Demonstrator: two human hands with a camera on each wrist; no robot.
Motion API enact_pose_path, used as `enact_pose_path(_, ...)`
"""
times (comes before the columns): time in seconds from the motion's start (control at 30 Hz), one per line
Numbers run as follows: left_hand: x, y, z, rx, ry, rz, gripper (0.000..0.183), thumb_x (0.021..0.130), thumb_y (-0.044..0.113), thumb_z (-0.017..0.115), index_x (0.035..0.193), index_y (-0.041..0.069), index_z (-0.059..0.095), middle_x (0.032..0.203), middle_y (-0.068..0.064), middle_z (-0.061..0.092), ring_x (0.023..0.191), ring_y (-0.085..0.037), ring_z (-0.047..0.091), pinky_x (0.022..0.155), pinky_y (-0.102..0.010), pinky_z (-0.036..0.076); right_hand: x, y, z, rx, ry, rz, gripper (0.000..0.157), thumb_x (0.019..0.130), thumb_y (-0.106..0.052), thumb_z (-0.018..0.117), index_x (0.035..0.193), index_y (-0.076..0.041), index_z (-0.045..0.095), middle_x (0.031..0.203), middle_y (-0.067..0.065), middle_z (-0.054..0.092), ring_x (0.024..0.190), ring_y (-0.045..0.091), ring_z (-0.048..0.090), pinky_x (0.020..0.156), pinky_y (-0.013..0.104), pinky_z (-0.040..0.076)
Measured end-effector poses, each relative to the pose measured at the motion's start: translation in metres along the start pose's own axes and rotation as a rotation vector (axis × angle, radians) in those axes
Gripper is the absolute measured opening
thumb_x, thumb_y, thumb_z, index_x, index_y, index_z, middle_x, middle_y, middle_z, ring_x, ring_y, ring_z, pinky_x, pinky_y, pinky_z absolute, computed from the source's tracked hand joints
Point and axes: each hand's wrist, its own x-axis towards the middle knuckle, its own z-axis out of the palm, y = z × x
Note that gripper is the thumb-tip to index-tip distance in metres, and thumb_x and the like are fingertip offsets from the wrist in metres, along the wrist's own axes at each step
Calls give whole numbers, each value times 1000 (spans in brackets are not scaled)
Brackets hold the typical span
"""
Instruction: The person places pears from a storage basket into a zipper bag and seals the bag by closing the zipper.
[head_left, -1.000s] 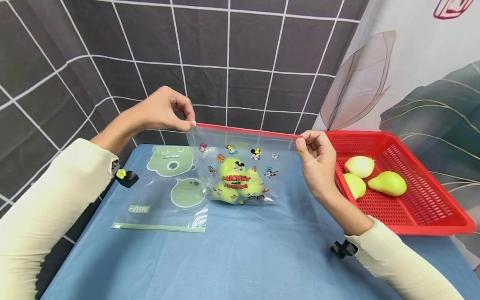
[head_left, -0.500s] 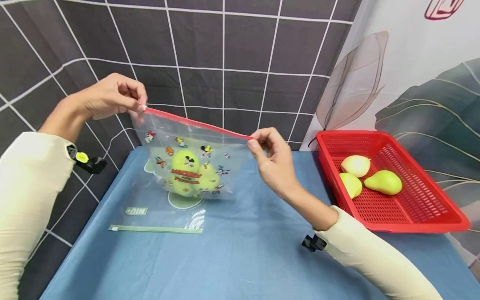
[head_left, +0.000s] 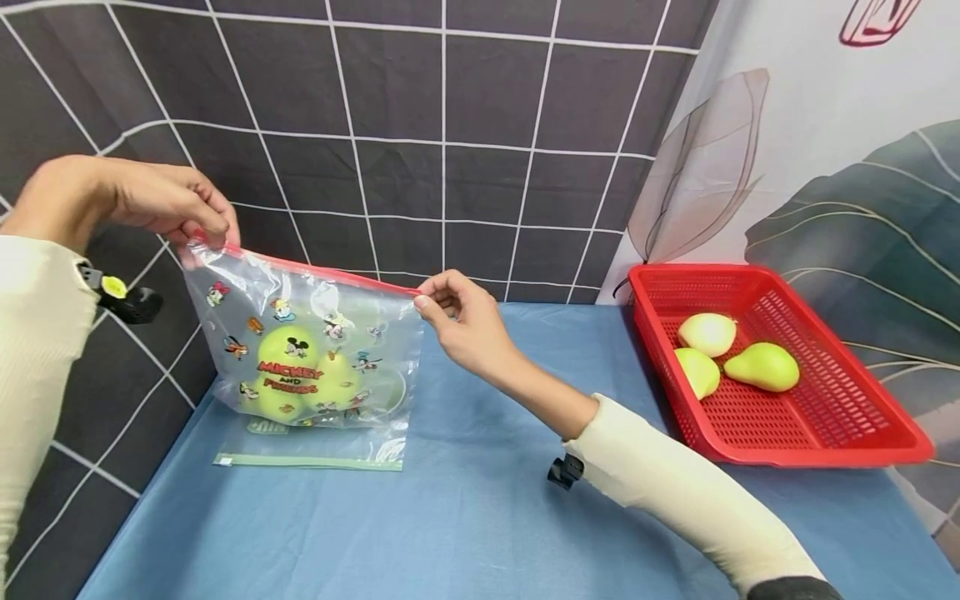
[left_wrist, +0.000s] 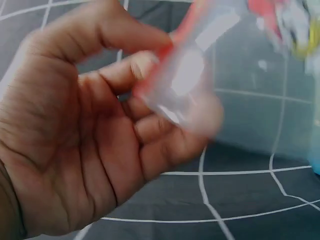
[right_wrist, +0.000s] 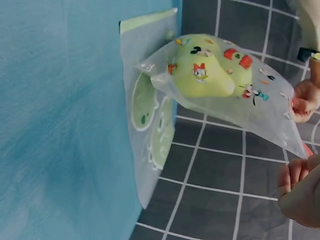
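A clear zip bag (head_left: 238,321) with a red top strip and cartoon prints hangs between my two hands. Inside its lower part several green pears (head_left: 339,385) are bunched together. My left hand (head_left: 168,200) pinches the top left corner; the left wrist view shows thumb and finger on the red strip. At the other end of that strip, my right hand (head_left: 468,325) pinches the right corner, which sits lower than the left. Flat on the cloth below and behind lies a second clear zip bag (head_left: 307,462) with a green strip, mostly covered by the held one.
To the right stands a red plastic basket (head_left: 825,457) with three pears (head_left: 763,367) in it. Blue cloth (head_left: 480,517) covers the table. A dark gridded curtain (head_left: 480,192) hangs close behind and along the left side.
Both hands have carried the pear-filled bag leftward, from the middle of the table to above the second bag. Its top strip went from nearly level to sloping down to the right.
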Motion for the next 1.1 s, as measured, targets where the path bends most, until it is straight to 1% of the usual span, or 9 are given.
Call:
enact_pose_path(0.17,16,-6,11,141,245,-111,27,113,9,51,119,-7,72,99,1,74,90,-13,72,80,-28,67,20,10,8,-107,-67,59,14,111,-14,71,120,-4,75,109,13,80,91,17,73,81,19,58)
enact_pose_path(0.27,35,-19,19,226,432,-58,26,110,7,58,118,-15,69,93,-3,73,85,-14,67,72,-24,60,32,14,8,-178,-79,91,13,111,-15,71,118,-5,77,109,13,80,92,19,73,80,20,57)
enact_pose_path(0.4,73,-41,32,352,699,5,25,104,12,62,114,-10,70,81,-5,65,76,-19,57,68,-32,48,38,23,3,-233,-96,138,12,110,-15,72,116,-6,78,108,12,80,90,19,72,78,21,57)
enact_pose_path(0.57,105,-40,67,390,875,-85,54,98,18,56,147,-5,54,138,-38,56,123,-60,59,108,-71,51,25,40,-9,-280,-149,179,12,109,-15,72,113,-6,78,104,10,79,88,15,71,78,20,57)
enact_pose_path(0.63,109,-26,86,317,874,-142,63,103,20,51,161,-4,41,160,-46,34,143,-74,40,121,-86,36,18,47,-17,-289,-174,200,12,108,-15,71,112,-5,77,103,9,78,87,15,70,78,21,56)
enact_pose_path(0.7,114,-15,104,275,851,-183,66,109,27,45,168,-1,35,167,-45,28,148,-76,35,122,-88,34,12,53,-26,-296,-197,231,12,108,-15,71,112,-4,76,103,9,77,87,15,69,78,22,56)
enact_pose_path(0.83,127,-3,138,325,692,-181,75,115,51,38,174,4,32,174,-44,25,155,-78,26,125,-92,28,5,64,-42,-346,-276,290,13,109,-14,69,112,-2,76,102,11,75,86,17,67,76,24,54)
enact_pose_path(1.0,145,-9,176,370,554,-190,97,108,81,38,180,17,27,184,-36,11,164,-77,3,130,-94,7,-1,77,-50,-500,-496,310,16,110,-15,68,115,-4,78,103,8,78,88,15,68,80,27,58)
enact_pose_path(1.1,155,-21,188,351,540,-198,101,107,85,35,181,17,24,185,-34,7,165,-75,-3,132,-92,2,-9,81,-43,-622,-671,221,24,112,-18,65,129,-5,77,119,9,80,109,22,74,102,37,63)
